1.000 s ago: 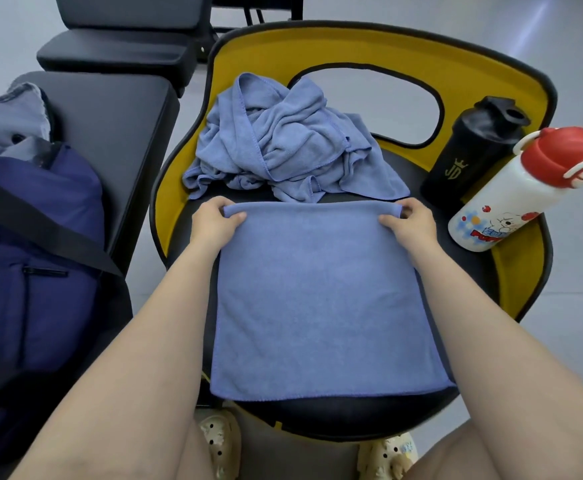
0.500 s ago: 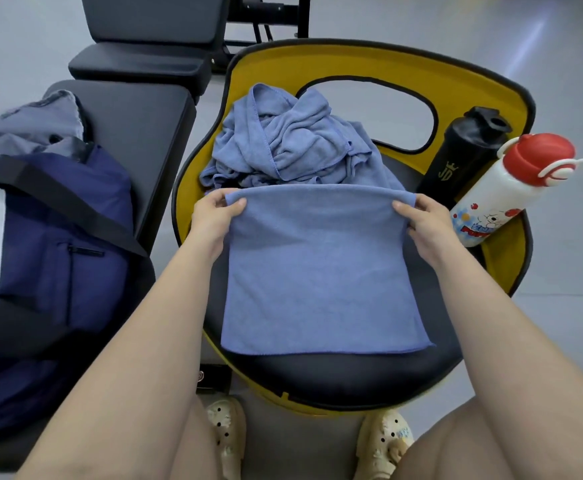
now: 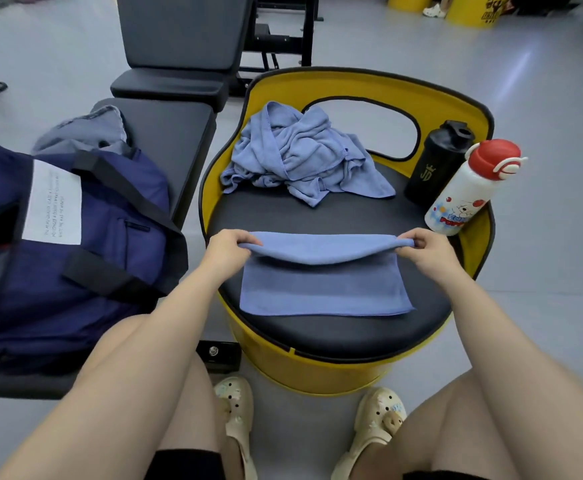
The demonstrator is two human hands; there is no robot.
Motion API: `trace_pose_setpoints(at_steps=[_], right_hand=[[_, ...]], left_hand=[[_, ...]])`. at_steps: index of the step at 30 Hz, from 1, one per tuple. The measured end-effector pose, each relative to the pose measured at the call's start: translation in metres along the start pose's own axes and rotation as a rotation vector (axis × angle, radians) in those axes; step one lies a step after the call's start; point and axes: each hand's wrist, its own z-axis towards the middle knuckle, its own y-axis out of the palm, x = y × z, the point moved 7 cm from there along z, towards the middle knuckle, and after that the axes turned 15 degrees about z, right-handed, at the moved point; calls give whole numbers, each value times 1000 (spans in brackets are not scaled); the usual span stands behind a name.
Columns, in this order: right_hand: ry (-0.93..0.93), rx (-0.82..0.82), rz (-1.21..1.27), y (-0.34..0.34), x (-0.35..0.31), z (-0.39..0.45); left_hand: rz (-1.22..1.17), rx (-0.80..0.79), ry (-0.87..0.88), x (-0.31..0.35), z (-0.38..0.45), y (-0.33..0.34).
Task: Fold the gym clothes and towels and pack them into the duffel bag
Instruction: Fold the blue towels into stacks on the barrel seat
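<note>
Two hands, left hand [image 3: 229, 249] and right hand [image 3: 428, 247], pinch a blue towel's [image 3: 321, 289] folded edge over the black-cushioned yellow seat [image 3: 335, 330] on grey gym flooring [image 3: 542, 265].

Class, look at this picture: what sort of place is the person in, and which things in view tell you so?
Most likely a gym. A padded weight bench stands on a bare grey floor, with a black metal equipment frame behind it. A black shaker bottle stands on the yellow seat.

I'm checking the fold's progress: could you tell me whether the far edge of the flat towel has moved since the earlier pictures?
Yes. Both hands, left hand and right hand, have drawn the flat towel's far edge toward the person, away from the crumpled towel.
</note>
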Motion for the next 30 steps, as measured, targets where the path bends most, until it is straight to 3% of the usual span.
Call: trace_pose_setpoints(at_steps=[9, 22, 28, 30], right_hand=[[36, -17, -177, -8, 19, -40], [25, -128, -437, -4, 31, -55], [86, -369, -634, 7, 31, -63], [70, -378, -671, 8, 18, -64]], left_hand=[[-31, -68, 51, -7, -31, 2], [115, -231, 157, -9, -50, 21], [336, -376, 222, -10, -56, 37], [327, -340, 206, -6, -54, 36]])
